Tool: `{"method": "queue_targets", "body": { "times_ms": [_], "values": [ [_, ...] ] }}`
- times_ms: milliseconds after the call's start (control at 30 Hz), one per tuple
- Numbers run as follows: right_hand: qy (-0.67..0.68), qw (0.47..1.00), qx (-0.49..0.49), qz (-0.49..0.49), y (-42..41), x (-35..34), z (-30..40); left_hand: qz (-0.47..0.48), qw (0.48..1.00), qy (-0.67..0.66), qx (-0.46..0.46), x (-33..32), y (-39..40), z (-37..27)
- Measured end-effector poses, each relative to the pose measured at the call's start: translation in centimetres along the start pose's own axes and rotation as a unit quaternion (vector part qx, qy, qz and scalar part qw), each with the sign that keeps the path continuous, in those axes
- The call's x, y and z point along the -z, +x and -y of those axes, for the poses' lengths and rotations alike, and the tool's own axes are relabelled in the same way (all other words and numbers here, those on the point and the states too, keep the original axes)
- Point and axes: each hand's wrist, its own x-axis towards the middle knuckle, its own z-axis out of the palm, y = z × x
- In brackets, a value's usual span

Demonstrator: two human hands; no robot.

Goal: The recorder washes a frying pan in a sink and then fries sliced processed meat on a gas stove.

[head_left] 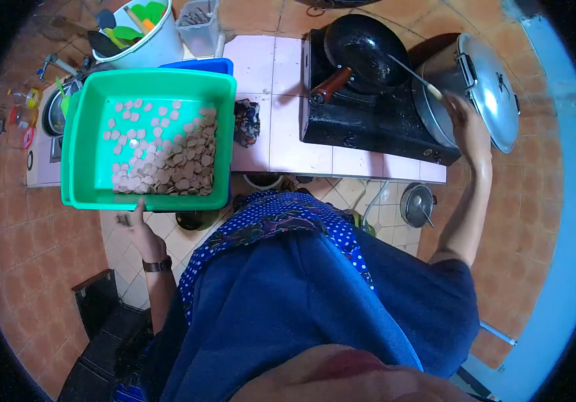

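My right hand (461, 113) grips the pale handle of a long metal-shafted cooking utensil (413, 73), whose far end lies in a black wok (366, 47). The wok, with its brown wooden handle (332, 86), sits on a black gas stove (358, 118). At the left, my left hand (146, 238) is at the near rim of a green plastic tub (84, 135). Its thumb overlaps the rim; the other fingers are blurred and spread below it. Many small, flat, pale discs (182, 166) are heaped in the tub's near right corner, others scattered loosely.
A large metal pot (431, 113) with a tilted lid (494, 95) stands beside the stove. Behind the green tub are a blue tub (222, 65), a white bucket of utensils (155, 42) and a clear plastic container (197, 30). A crumpled dark packet (247, 123) lies on the tiled counter (288, 135).
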Motion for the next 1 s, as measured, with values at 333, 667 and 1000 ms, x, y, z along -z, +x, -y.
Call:
{"method": "queue_targets", "body": {
  "times_ms": [333, 667, 1000],
  "values": [
    [-0.362, 0.890, 0.112, 0.252, 13.1, -6.4, 5.2, 0.324, 0.791, 0.214, -0.473, -16.6, -7.6, -9.5],
    [-0.349, 0.901, 0.131, 0.223, 13.6, -9.7, 3.0, 0.392, 0.729, 0.201, -0.525, -29.0, -11.3, -10.1],
    [-0.332, 0.926, 0.104, 0.148, 13.1, -11.6, 0.0, 0.411, 0.743, 0.181, -0.497, -30.8, -11.6, -7.5]
  ]
}}
